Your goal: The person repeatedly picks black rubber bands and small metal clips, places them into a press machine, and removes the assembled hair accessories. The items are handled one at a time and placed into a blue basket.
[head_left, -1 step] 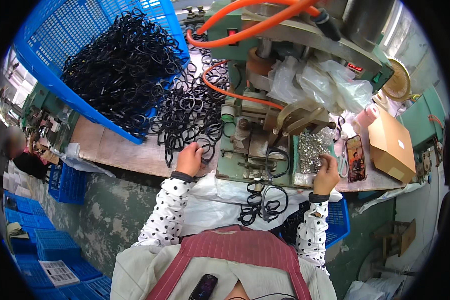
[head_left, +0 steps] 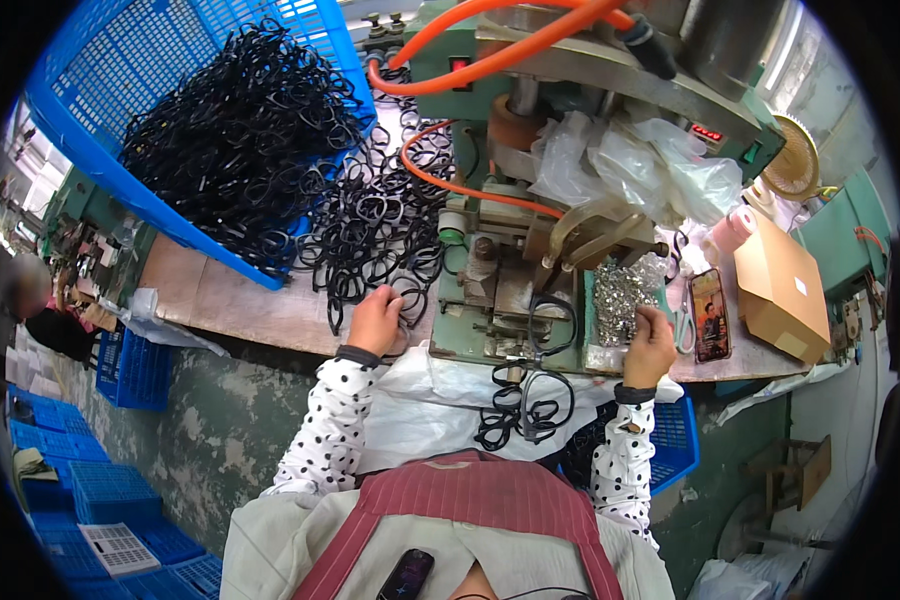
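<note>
My left hand [head_left: 376, 322] is at the near edge of a loose pile of black looped bands [head_left: 375, 215], its fingers closed on one black band [head_left: 411, 298]. At the right, the fingertips of my right hand [head_left: 651, 348] are pinched together beside a green tray [head_left: 588, 318] of small shiny metal pieces [head_left: 618, 305]. Whatever that pinch holds is too small to make out. Between my hands stands a green press machine [head_left: 455, 325]. One black band [head_left: 553, 325] sits at its front, and several more bands [head_left: 520, 415] hang below on white cloth.
A tilted blue crate [head_left: 160, 215] heaped with black bands stands at the left. Right of the tray lie scissors [head_left: 684, 328], a phone [head_left: 710, 316] and a cardboard box [head_left: 782, 290]. An orange hose [head_left: 470, 190] crosses the machine. Another blue crate [head_left: 675, 445] is below the table.
</note>
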Action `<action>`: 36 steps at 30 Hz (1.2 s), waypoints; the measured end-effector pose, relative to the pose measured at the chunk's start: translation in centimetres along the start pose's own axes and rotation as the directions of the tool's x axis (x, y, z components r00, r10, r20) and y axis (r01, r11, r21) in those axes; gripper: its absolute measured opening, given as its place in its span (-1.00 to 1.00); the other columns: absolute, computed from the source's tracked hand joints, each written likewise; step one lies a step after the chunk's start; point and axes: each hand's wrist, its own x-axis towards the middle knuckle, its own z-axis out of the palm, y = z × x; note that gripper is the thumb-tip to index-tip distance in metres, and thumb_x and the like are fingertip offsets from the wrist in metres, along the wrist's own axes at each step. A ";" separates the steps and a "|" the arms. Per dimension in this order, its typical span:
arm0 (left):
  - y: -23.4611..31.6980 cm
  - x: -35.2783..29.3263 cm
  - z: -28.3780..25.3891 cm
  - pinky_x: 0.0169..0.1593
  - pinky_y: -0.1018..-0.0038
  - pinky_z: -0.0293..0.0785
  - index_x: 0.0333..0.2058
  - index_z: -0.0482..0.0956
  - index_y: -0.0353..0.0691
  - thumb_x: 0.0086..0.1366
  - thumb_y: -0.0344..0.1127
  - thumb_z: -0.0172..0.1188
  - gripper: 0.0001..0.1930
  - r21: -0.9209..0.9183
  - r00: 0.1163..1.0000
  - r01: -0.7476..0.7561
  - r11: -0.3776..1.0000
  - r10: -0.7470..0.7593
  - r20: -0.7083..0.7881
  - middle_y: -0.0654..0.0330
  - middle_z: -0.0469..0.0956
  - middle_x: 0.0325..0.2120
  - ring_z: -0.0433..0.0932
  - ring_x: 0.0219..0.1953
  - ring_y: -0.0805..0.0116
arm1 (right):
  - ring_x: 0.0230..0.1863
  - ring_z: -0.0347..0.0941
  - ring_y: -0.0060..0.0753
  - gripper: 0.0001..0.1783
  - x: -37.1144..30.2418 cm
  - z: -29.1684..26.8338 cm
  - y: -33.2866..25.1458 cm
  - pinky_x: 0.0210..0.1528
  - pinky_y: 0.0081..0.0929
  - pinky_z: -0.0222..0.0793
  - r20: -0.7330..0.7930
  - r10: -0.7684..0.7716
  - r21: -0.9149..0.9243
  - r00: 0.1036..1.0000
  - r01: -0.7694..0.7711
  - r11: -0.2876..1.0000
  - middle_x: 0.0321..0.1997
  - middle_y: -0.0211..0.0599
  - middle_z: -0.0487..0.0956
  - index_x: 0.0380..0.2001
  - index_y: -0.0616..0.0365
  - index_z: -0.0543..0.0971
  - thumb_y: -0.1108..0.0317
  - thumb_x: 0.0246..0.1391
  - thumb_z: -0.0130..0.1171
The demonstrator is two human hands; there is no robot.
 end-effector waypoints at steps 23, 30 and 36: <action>17.9 -2.6 -3.9 -0.12 0.25 0.38 -0.12 0.55 -0.26 0.11 -0.54 0.17 -0.69 0.019 0.563 -0.798 0.603 0.757 -0.332 0.14 0.53 -0.37 0.48 -0.31 0.13 | -0.36 0.51 -0.63 -0.48 1.3 -0.1 -16.2 -0.36 -0.67 0.37 0.427 0.045 0.568 0.903 -0.306 0.764 -0.35 -0.26 0.61 -0.05 0.33 0.40 0.59 -0.15 0.31; 19.3 -2.6 -2.9 0.02 0.18 0.46 -0.07 0.55 -0.25 0.03 -0.43 0.20 -0.60 0.034 0.277 -0.957 0.289 0.939 -0.204 0.09 0.58 -0.13 0.58 -0.18 0.17 | -0.41 0.49 -0.63 -0.31 0.6 1.6 -15.6 -0.35 -0.69 0.39 0.415 0.085 0.757 0.906 -0.395 0.520 -0.38 -0.17 0.62 0.06 0.36 0.25 0.61 -0.17 0.33; 22.0 0.1 -5.9 -0.08 0.52 0.45 -0.07 0.51 -0.40 0.37 -0.41 0.08 -0.77 -0.646 0.863 -0.504 0.573 0.359 -0.355 0.10 0.58 -0.25 0.57 -0.22 0.37 | -0.44 0.45 -0.66 -0.30 0.9 1.3 -15.4 -0.39 -0.71 0.35 0.425 0.069 0.707 0.903 -0.378 0.598 -0.39 -0.15 0.62 0.07 0.33 0.25 0.60 -0.17 0.32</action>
